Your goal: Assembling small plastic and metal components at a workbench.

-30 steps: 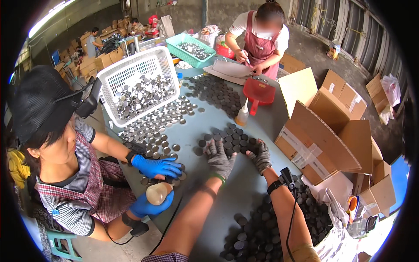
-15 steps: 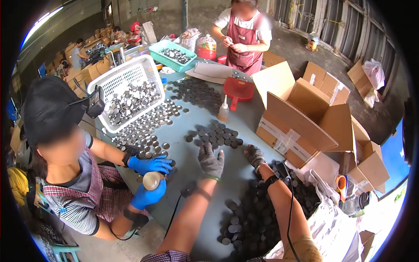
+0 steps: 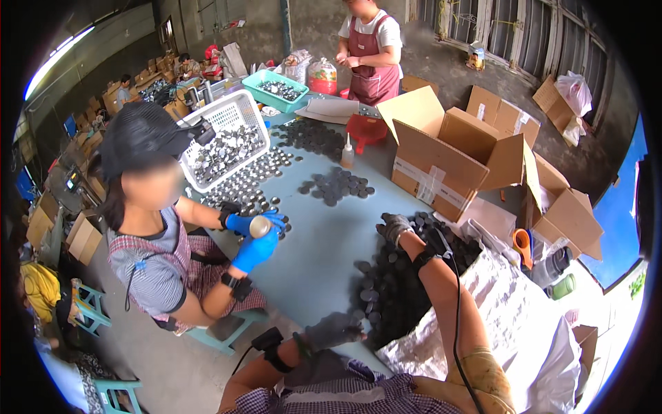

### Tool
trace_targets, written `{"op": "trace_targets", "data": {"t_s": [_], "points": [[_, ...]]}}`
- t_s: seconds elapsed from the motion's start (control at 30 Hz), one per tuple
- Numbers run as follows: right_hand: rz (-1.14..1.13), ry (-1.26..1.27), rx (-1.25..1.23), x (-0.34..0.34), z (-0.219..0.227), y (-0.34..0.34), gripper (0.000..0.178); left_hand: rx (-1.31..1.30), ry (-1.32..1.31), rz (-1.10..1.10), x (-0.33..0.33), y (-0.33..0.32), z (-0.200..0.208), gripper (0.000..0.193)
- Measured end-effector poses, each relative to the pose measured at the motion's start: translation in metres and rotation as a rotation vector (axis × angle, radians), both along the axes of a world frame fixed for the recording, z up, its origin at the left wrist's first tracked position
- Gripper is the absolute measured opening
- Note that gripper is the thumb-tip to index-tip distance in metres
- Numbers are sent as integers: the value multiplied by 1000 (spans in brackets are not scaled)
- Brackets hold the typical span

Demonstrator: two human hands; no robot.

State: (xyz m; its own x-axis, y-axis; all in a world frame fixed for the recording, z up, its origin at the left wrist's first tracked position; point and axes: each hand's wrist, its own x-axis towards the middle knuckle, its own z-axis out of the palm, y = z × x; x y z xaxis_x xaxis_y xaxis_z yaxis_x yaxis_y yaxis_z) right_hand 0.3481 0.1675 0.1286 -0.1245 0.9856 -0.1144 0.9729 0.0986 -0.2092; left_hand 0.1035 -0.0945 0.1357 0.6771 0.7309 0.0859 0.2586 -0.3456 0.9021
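Observation:
My left hand (image 3: pixel 336 330), in a grey glove, is low at the table's near edge. Its fingers stretch right toward the large heap of dark round discs (image 3: pixel 400 276), with nothing visible in them. At the heap's far end is my right hand (image 3: pixel 396 228), also gloved, fingers apart and touching or just above the discs; its palm is hidden. A smaller cluster of dark discs (image 3: pixel 336 187) lies farther up the table. To my left, a co-worker in blue gloves (image 3: pixel 255 252) holds a pale round object (image 3: pixel 260 226).
A white basket (image 3: pixel 256 124) of shiny discs stands far left, with loose silvery discs (image 3: pixel 241 185) before it. Beyond are a teal basket (image 3: pixel 300 103), a squeeze bottle (image 3: pixel 347 153) and a red dustpan (image 3: pixel 365 129). Open cartons (image 3: pixel 431 178) and a white sack (image 3: pixel 476 310) line the right.
My left hand has drawn back from the smaller disc cluster to the table's near edge. My right hand stays by the heap. The view has shifted, and the co-worker at left still holds the pale object.

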Motion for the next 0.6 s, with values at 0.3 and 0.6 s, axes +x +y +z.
{"op": "trace_targets", "data": {"t_s": [0.3,0.6], "points": [[240,-3,-166,-51,10,-100,50,168,255,-192,-14,-83,-73,25],[526,70,-103,-124,-10,-210,48,-25,498,176,-11,-89,-211,26]]}}
